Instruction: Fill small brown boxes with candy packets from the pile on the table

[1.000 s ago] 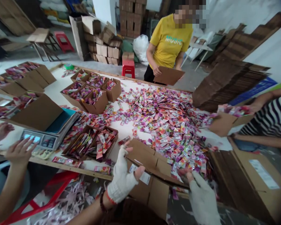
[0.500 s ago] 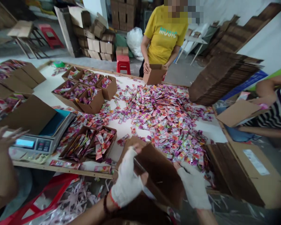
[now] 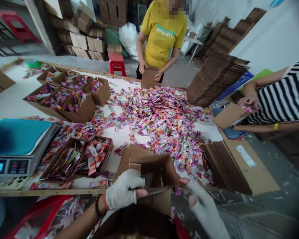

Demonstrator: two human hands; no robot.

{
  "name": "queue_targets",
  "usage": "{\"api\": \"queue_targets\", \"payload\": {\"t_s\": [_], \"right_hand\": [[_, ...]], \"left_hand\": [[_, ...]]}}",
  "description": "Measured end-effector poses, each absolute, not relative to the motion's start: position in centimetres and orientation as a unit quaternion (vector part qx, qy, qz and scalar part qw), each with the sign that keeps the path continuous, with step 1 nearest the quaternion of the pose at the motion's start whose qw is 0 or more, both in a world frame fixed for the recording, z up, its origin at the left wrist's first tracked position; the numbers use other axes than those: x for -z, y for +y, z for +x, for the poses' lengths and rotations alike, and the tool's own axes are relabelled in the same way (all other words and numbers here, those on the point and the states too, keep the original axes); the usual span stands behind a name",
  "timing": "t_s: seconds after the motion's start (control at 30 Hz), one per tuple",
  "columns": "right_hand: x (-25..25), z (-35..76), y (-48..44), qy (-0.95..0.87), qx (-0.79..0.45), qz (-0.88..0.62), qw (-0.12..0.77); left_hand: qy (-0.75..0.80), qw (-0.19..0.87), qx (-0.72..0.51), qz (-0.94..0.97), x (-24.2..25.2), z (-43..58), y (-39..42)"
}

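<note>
I wear white fingerless gloves. My left hand (image 3: 123, 193) grips the near flap of a brown cardboard box (image 3: 151, 169) that stands opened up at the table's front edge. My right hand (image 3: 198, 199), blurred, holds the same box at its right near corner. The box's inside looks bare. Just beyond it lies a big heap of small pink, purple and orange sachets (image 3: 164, 122) spread over the white table (image 3: 10, 103).
A box of sachets (image 3: 79, 159) sits left of mine, beside a digital scale (image 3: 15, 146). More filled boxes (image 3: 64, 96) stand far left. A person in yellow (image 3: 161, 36) holds a box; a striped-sleeved person (image 3: 276, 96) works at right. Flat cardboard stacks (image 3: 214, 79) lie right.
The flat cardboard in my hands has been unfolded into an open box and drawn toward me. The view shifted left and down; the hands by the scale have left the view.
</note>
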State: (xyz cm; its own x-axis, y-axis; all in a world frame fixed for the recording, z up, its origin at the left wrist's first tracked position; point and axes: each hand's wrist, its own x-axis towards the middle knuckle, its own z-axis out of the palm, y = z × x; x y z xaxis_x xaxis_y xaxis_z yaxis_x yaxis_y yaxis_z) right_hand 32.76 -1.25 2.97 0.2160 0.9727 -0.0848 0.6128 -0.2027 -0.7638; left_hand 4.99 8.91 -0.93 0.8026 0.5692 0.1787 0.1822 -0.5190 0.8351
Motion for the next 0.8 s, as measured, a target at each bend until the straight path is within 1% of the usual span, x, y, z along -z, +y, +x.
{"api": "queue_targets", "payload": {"t_s": [0.1,0.17,0.23,0.3,0.33,0.37,0.43,0.5,0.57,0.63,0.7,0.8], "right_hand": [[-2.4,32.4,-1.6,-0.590,-0.347,-0.689,0.239],[-1.4,31.6,-0.5,-0.573,-0.374,-0.703,0.195],[0.0,30.8,0.6,-0.535,-0.371,-0.735,0.190],[1.4,30.2,1.2,-0.500,-0.312,-0.778,0.217],[1.9,29.9,1.2,-0.491,-0.271,-0.795,0.232],[2.3,29.7,1.0,-0.486,-0.237,-0.806,0.241],[2.7,29.4,0.4,-0.482,-0.203,-0.818,0.239],[2.7,29.3,-0.3,-0.496,-0.189,-0.819,0.218],[2.4,29.5,-0.7,-0.565,-0.170,-0.784,0.191],[2.4,29.5,-0.4,-0.652,-0.165,-0.719,0.175],[2.7,29.3,0.4,-0.671,-0.178,-0.694,0.192],[3.3,28.5,2.5,-0.592,-0.206,-0.746,0.226]], "left_hand": [[0.225,0.423,-0.171,0.861,0.9,5.0,8.9],[0.270,0.372,-0.151,0.875,1.1,5.3,8.5],[0.350,0.261,-0.184,0.880,1.3,6.1,8.1],[0.419,0.121,-0.246,0.866,1.3,7.2,7.8],[0.438,0.066,-0.264,0.857,1.2,7.6,7.8],[0.445,0.034,-0.268,0.854,1.1,8.0,7.8],[0.435,0.030,-0.249,0.865,0.8,8.3,7.8],[0.397,0.073,-0.199,0.893,0.6,8.0,7.6],[0.360,0.111,-0.158,0.913,0.5,7.5,7.2],[0.349,0.129,-0.137,0.918,0.5,7.1,6.6],[0.358,0.136,-0.129,0.915,0.4,7.1,6.2],[0.375,0.140,-0.120,0.909,0.4,7.3,6.2]]}}
